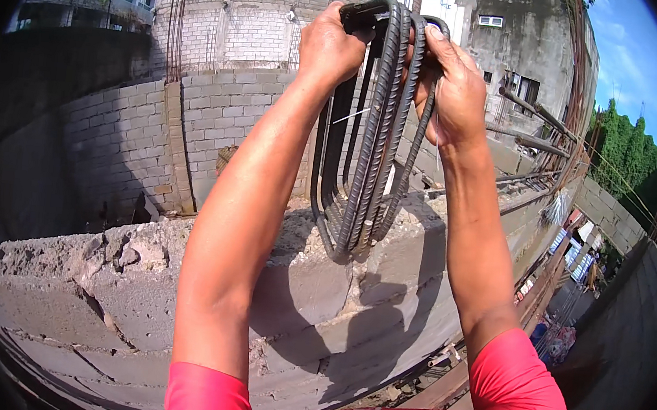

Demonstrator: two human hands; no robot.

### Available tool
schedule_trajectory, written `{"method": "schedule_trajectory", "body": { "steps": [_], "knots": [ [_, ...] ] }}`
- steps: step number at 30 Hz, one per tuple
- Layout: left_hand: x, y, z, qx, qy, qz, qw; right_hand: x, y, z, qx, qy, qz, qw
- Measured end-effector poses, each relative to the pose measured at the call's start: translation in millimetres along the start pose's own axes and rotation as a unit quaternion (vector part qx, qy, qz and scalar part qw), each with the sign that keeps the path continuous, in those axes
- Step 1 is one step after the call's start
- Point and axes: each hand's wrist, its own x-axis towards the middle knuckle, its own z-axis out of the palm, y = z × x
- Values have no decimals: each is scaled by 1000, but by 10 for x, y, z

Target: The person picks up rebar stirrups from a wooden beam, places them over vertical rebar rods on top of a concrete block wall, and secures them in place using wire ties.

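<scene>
A bundle of dark ribbed steel rebar stirrups (364, 177), bent into long closed loops, stands upright in front of me. Its lower end is at the top of a rough concrete block wall (309, 286); whether it rests there I cannot tell. My left hand (332, 47) is closed round the upper left corner of the loops. At the upper right, my right hand (458, 87) grips the outer loops, its thumb near the top bend and its other fingers partly hidden behind the bars. A thin pale wire or strip (350, 115) sticks out from the bundle's left side.
Broken mortar (130, 253) lines the wall's top on the left. Behind stands a taller grey block wall (226, 116). Long steel bars (540, 138) and tied rods run along the right. Planks (445, 390) and debris lie lower down, beyond the wall's right face.
</scene>
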Motion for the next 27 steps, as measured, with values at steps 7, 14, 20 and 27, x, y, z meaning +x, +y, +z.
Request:
{"method": "schedule_trajectory", "body": {
  "steps": [7, 14, 20, 27],
  "knots": [
    [-56, -187, -45, -21, -37, 14, 999, 40, -45, -86, -165, -29, -9, 986],
    [49, -201, -82, -152, -95, -33, 983, 203, -186, -110, 16, -46, 64, 997],
    [-23, 60, -228, -1, -5, 17, 1000, 109, -252, -124, -134, 6, 60, 989],
    [-46, 92, -146, -1, -31, -25, 999, 50, -404, 76, -184, 23, 28, 982]
  ]
}}
